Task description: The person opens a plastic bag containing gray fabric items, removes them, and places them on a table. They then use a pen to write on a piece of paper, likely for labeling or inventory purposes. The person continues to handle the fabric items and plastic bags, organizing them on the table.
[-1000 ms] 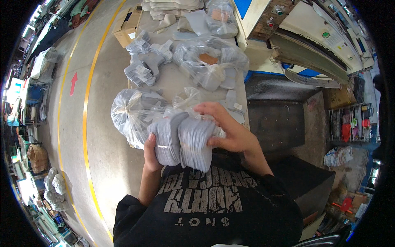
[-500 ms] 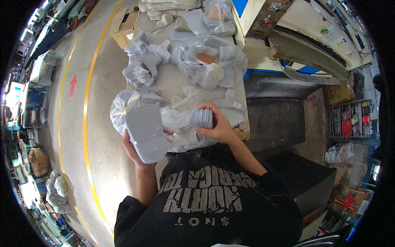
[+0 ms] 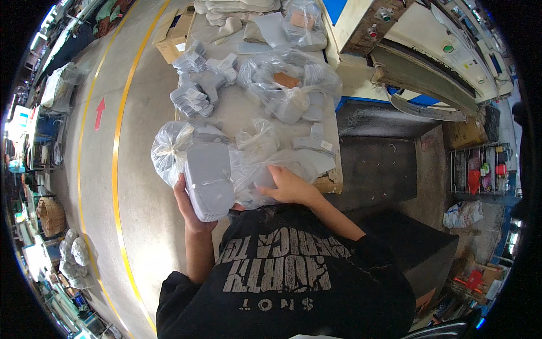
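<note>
In my left hand (image 3: 192, 212) is a thick stack of grey rounded-oblong pieces (image 3: 210, 175), tied round the middle and tilted up, the fingers closed along its left and lower side. My right hand (image 3: 291, 187) is closed round a smaller stack of grey pieces (image 3: 263, 178) at the clear plastic bag (image 3: 248, 169) in front of me; film partly veils this stack, and some fingertips are hidden. Left of the bag, behind the oblong stack, sits another tied clear bag (image 3: 169, 148).
On the table (image 3: 226, 113) lie tied bundles of grey cut pieces (image 3: 195, 93), a large open clear bag of grey stacks (image 3: 288, 85), and loose flat pieces (image 3: 313, 147) at the right edge. A cardboard box (image 3: 172, 37) stands far left. A machine (image 3: 423, 68) rises on the right.
My right hand has moved down and left with the small stack, into or against the clear bag. My left hand has shifted the oblong stack slightly right and turned it, showing its layered edge.
</note>
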### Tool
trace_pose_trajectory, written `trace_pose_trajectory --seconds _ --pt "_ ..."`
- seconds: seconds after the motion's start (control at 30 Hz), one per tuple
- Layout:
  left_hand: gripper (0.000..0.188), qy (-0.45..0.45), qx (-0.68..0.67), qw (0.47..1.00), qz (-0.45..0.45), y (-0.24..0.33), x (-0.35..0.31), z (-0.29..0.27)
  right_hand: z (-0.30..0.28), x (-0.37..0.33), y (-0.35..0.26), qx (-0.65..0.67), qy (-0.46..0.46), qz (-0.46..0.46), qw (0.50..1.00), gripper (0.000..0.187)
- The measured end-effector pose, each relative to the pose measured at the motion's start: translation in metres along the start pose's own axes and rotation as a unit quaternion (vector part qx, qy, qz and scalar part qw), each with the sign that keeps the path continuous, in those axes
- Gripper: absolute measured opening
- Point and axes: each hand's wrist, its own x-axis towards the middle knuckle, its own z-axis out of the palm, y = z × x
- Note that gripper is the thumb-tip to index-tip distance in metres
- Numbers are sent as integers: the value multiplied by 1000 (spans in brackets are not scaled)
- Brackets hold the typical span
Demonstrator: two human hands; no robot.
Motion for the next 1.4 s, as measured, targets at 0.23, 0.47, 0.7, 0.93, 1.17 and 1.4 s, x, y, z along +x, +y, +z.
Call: trace_pose_trajectory --seconds 0.23,0.47,0.7,0.93,1.17,1.4 --pt "61 51 351 934 35 -10 1 4 -42 -22 -45 256 -67 -83 961 70" --pt "58 12 464 886 -7 -11 -7 46 -16 -13 -14 382 60 -1 922 81" --pt "73 38 342 934 101 -10 4 47 -10 -30 23 460 -45 40 886 91" --pt "68 -8 423 901 94 -10 -4 52 -19 -17 16 656 117 46 744 85" --pt "56 -63 549 833 -9 19 -20 51 -38 -19 11 560 195 26 805 93" --pt "104 -56 151 987 19 35 -34 48 -58 -43 44 494 -54 9 868 110"
